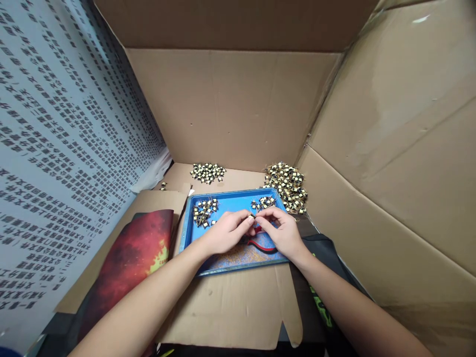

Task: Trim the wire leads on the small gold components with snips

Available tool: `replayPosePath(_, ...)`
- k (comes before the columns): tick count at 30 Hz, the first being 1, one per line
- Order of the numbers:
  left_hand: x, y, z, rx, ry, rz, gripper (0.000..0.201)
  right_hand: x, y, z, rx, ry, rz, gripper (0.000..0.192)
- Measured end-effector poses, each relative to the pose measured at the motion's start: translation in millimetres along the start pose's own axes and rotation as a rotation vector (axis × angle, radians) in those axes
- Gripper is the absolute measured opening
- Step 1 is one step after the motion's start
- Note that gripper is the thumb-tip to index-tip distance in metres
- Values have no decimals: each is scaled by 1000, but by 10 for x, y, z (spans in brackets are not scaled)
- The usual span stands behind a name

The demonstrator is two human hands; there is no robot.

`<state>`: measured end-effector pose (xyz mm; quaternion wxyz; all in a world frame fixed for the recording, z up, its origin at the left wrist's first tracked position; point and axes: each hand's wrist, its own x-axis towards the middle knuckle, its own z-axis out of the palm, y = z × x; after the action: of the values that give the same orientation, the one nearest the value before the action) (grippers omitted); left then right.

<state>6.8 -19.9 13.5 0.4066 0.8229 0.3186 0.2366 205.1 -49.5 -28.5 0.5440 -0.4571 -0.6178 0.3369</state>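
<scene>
Pinching one small yellow-and-black component (252, 216) between them, the left hand (225, 232) and right hand (283, 232) meet fingertip to fingertip at frame centre, over a blue tray (230, 201). Two small clusters (204, 210) (265, 202) of such parts and red-handled pliers (262, 244) lie in the tray. Two larger piles (208, 172) (288, 186) sit beyond it on the cardboard floor (238, 302), both forearms stretching in from the lower edge.

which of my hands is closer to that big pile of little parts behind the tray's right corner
Right. Your right hand is just in front of the big pile, near the blue tray's right end. Your left hand sits farther left, over the tray's middle.
</scene>
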Motion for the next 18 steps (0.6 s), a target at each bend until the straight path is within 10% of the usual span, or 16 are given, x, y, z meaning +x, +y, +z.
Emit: replayPosePath(18, -9, -2, -27, -242, -81, 5, 51, -5, -66, -54, -32, -93, -134, 14)
